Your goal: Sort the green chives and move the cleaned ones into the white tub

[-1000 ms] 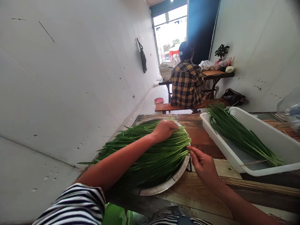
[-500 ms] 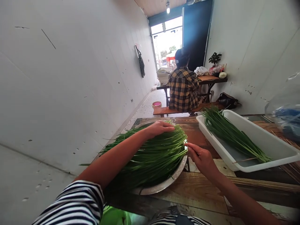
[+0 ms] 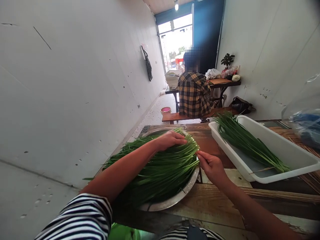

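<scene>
A wide metal basin (image 3: pixel 175 197) on the wooden table holds a thick heap of long green chives (image 3: pixel 160 170). My left hand (image 3: pixel 170 139) lies on top of the heap with its fingers stretched flat. My right hand (image 3: pixel 211 165) is at the basin's right rim, its fingertips pinched on the cut ends of the chives. A white plastic tub (image 3: pixel 275 146) to the right holds a smaller bundle of chives (image 3: pixel 246 141) and a thin wooden skewer (image 3: pixel 261 170).
A white wall runs close along the left. A person in a plaid shirt (image 3: pixel 193 95) sits on a bench (image 3: pixel 185 116) ahead, facing away at another table. A clear plastic bag (image 3: pixel 303 115) stands at the far right. A pink bowl (image 3: pixel 165 110) sits on the floor.
My left hand has uncurled from a loose fist to flat fingers on the chives. My right hand has crept slightly closer to the chive ends. The view shifted a little.
</scene>
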Action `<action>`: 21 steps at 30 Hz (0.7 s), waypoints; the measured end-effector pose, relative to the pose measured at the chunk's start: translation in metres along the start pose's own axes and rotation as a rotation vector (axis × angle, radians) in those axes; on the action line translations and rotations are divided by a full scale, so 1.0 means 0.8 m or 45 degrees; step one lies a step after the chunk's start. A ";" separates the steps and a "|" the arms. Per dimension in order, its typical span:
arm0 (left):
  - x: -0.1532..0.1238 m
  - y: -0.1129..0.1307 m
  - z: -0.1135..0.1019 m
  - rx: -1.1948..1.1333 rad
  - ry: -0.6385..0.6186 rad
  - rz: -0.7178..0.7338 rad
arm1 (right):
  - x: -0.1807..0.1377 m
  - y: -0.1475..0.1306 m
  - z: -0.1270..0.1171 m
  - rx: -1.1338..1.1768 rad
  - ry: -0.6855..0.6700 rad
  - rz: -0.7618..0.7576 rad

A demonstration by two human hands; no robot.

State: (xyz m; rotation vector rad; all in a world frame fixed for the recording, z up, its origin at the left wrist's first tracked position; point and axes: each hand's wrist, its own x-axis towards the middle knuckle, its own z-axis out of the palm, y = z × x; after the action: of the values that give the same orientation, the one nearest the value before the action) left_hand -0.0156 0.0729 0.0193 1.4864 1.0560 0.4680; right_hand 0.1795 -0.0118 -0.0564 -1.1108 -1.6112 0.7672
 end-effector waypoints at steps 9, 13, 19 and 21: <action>-0.010 0.014 -0.013 0.399 0.104 0.115 | 0.008 0.001 -0.002 0.183 -0.059 0.151; -0.017 0.021 -0.021 0.716 0.023 0.187 | 0.010 -0.018 -0.003 0.571 -0.228 0.516; -0.051 0.040 -0.002 1.029 0.466 0.285 | 0.042 -0.079 -0.004 0.782 -0.317 0.510; -0.076 0.047 0.004 1.110 0.774 0.301 | 0.063 -0.099 -0.001 0.730 -0.344 0.535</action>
State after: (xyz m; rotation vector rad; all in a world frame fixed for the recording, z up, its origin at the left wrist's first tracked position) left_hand -0.0313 0.0254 0.0707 2.3344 1.6985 0.6992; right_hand 0.1523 0.0049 0.0319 -0.9490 -1.2450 1.5984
